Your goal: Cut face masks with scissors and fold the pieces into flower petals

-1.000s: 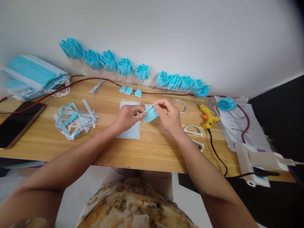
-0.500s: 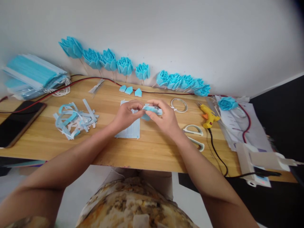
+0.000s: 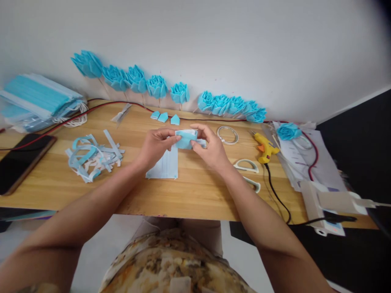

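Note:
Between my two hands is a folded piece of light blue mask fabric (image 3: 184,139), raised over the table. My left hand (image 3: 156,147) pinches its left end between thumb and fingers. At the other end my right hand (image 3: 210,147) grips it, thumb in front and fingers behind. A paler strip sticks out beside the right fingers. Below, a flat light blue mask sheet (image 3: 165,166) lies on the table, partly covered by my left hand. Small blue house-shaped cut pieces (image 3: 175,119) lie in a row just beyond my hands.
Blue fabric roses (image 3: 156,86) lean along the wall. Left are stacked masks (image 3: 36,97), a phone (image 3: 24,160) and cut strips (image 3: 93,156). Right are a tape roll (image 3: 227,135), scissors (image 3: 247,165), a yellow glue gun (image 3: 266,147), a single rose (image 3: 288,131) and a power strip (image 3: 314,207).
The folded fabric has been turned in my fingers, so its broad blue face now shows. My left hand has shifted slightly left. The whole view has moved a little.

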Available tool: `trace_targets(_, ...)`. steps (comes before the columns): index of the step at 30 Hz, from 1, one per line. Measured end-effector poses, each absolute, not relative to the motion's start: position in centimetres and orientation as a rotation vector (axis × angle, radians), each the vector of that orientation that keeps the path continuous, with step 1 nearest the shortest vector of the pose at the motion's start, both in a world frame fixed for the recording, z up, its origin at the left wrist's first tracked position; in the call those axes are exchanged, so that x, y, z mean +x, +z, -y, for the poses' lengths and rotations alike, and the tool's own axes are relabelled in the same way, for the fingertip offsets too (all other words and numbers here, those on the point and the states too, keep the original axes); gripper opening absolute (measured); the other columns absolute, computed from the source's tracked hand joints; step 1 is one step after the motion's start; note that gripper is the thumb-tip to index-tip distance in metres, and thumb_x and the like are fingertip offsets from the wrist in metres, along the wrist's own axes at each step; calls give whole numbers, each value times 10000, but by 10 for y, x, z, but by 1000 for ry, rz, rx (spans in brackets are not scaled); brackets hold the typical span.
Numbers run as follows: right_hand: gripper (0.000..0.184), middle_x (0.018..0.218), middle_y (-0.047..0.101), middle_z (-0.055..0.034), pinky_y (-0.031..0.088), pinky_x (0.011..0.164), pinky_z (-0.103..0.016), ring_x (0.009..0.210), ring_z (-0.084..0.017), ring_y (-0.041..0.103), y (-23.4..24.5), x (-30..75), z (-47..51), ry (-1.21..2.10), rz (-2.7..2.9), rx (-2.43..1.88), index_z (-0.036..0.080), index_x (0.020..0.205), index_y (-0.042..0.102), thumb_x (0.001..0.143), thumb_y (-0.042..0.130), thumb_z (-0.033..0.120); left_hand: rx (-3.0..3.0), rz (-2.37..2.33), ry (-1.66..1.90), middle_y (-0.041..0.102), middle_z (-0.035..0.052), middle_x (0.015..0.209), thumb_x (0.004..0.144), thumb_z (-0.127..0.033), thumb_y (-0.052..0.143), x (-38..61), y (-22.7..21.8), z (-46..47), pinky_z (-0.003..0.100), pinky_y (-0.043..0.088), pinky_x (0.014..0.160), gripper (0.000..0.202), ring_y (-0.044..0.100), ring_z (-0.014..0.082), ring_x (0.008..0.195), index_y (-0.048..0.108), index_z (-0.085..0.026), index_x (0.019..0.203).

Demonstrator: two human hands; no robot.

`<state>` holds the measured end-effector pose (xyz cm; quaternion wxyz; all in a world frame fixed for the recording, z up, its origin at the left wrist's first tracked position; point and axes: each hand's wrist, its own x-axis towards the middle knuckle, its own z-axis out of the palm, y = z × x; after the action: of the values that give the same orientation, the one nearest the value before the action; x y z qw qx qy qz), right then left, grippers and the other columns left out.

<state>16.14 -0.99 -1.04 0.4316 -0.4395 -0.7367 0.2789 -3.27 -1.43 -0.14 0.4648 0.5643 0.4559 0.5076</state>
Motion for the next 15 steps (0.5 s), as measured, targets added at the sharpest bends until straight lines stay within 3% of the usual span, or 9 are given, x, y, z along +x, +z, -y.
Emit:
trace_targets(4,435,950,670,-21,528,875,-374,897,-197,643,-11,159,11,608,1879,-1105,256,1230,612,805,605,166,1331,-1075,1216,630,-23,596,723,-345,796,-33,-2,14,242,436,520,204,506,85,497,694,-184,650)
trace_targets(9,430,1003,694,-29,530,872,-370,909,-197,650,-11,158,13,620,1878,-1102,262,1224,616,805,603,166,1176,-927,1207,693,7,730,704,-334,808,-31,-7,13,283,569,701,195,646,129,665,702,-172,722)
trace_targets(15,422,995,706,-28,538,852,-362,897,-192,657,-10,158,12,660,1866,-1099,262,1225,607,811,602,181,1159,-805,1177,716,37,799,774,-360,765,-30,-12,11,307,591,747,212,693,163,737,671,-171,791)
